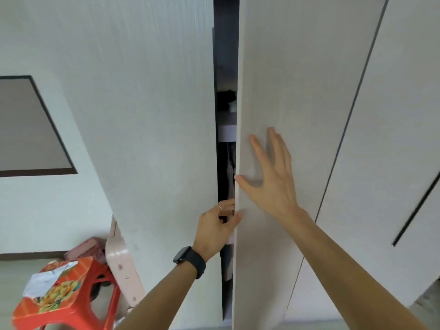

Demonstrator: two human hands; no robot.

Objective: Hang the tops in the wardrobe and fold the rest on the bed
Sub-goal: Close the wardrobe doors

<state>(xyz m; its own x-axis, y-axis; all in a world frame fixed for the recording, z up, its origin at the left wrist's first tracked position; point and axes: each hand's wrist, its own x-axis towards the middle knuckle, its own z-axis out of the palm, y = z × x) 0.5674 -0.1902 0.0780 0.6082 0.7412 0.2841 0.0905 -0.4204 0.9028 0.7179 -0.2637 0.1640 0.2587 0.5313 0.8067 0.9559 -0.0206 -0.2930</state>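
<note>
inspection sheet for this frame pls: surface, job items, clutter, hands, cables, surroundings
Surface: nothing seen; no bed in view.
Job items: wardrobe door ajar, narrow dark gap; clothes dimly visible inside, no top in hand.
Clutter: red stool lower left with printed bag on it, pink item behind.
Hands: left hand gripping the door edge, watch on wrist; right hand flat on the door face, fingers spread.
Cables: nothing seen.
Surroundings: pale wall, dark-framed panel at left.

No legible text, labels or nos. anywhere; print on red stool [69,296] is pictorial only, lettering unreadable
</note>
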